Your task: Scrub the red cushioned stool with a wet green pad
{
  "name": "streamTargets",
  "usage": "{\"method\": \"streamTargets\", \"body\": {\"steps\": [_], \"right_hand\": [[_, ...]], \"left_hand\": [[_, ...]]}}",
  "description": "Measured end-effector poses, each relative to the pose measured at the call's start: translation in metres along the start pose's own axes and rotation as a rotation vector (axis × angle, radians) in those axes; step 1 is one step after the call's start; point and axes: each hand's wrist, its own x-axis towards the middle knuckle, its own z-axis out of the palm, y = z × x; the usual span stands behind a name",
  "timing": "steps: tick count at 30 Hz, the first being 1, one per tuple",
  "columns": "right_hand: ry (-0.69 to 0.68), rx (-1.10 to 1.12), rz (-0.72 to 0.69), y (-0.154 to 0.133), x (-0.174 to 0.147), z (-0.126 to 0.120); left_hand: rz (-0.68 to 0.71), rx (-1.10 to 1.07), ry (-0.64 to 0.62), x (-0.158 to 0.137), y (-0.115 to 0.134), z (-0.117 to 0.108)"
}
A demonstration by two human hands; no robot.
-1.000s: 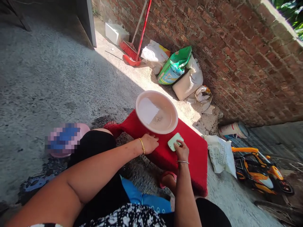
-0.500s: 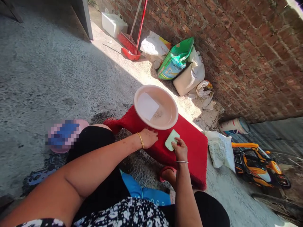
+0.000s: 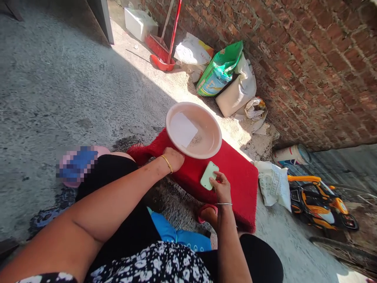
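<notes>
Right hand (image 3: 222,187) pinches pale-green object (image 3: 207,177); left hand (image 3: 174,159) near pink basin (image 3: 209,131), its grip indeterminable.

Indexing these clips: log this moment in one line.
left hand: beside pink basin | right hand: gripping pale green object | pink basin: on red cover

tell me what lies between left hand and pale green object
In the head view, only the red cover shows between the left hand and the pale green object.
</notes>
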Motion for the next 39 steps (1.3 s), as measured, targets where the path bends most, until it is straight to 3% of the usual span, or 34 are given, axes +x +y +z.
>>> {"method": "streamTargets", "body": {"steps": [3,5,7,12,14,22,24,29,33,36,39], "right_hand": [[0.074,-0.029,0.056,0.009,-0.001,-0.033],[0.080,-0.011,0.063,0.007,-0.003,-0.037],[0.047,0.044,0.047,-0.001,-0.004,-0.019],[-0.021,0.107,0.032,-0.025,-0.004,0.057],[-0.027,0.079,0.030,-0.027,-0.001,0.065],[0.070,0.036,0.030,-0.012,0.001,-0.003],[0.041,0.058,0.010,-0.014,-0.003,0.003],[-0.060,0.097,-0.027,-0.021,-0.008,0.043],[-0.084,0.169,-0.016,-0.011,-0.003,0.046],[-0.120,0.208,-0.012,-0.003,0.003,0.039],[-0.139,0.185,0.001,-0.002,0.005,0.036]], "left_hand": [[-0.105,0.041,-0.046,0.005,-0.010,-0.001],[-0.139,0.044,-0.066,0.009,-0.015,-0.003],[-0.159,0.033,-0.074,0.012,-0.017,-0.005],[-0.177,0.013,-0.078,0.016,-0.015,-0.010],[-0.177,0.046,-0.105,0.017,-0.014,-0.012],[-0.179,0.031,-0.152,0.017,-0.014,-0.011],[-0.164,0.013,-0.136,0.016,-0.015,-0.011],[-0.148,0.030,-0.115,0.015,-0.010,-0.011],[-0.196,-0.030,-0.076,0.011,-0.009,-0.010],[-0.281,-0.120,0.011,0.003,-0.030,-0.020],[-0.406,-0.231,0.162,-0.012,-0.068,-0.040]]}}
